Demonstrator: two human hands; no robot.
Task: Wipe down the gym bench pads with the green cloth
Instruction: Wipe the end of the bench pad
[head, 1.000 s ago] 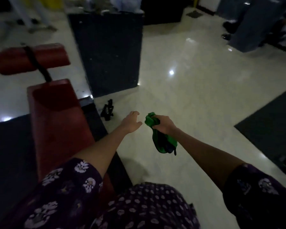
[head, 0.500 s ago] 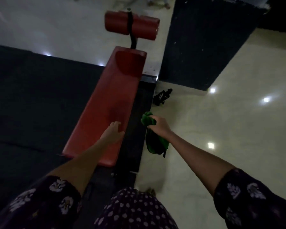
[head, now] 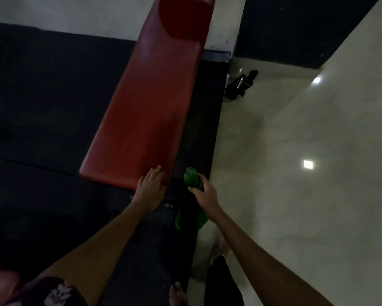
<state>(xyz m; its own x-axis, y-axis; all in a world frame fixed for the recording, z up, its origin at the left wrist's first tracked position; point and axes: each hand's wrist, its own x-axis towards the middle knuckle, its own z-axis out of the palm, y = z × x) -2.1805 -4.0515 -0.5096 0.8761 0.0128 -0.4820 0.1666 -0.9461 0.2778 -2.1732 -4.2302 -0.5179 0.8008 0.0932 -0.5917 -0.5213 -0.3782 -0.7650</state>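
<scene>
Now the flat left hand [head: 151,186] has reached the bench pad [head: 150,102], right hand [head: 204,195] still gripping green cloth [head: 192,180]

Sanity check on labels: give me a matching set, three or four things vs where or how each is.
Things:
1. cloth
2. left hand
3. red pad
4. black object

States:
A. lies on the pale floor right of the bench
B. rests flat on the pad's near corner
C. long, running away from the person, bare
D. bunched in the right hand, off the pad

Pairs: 1-D, 2-B, 3-C, 4-A
</scene>
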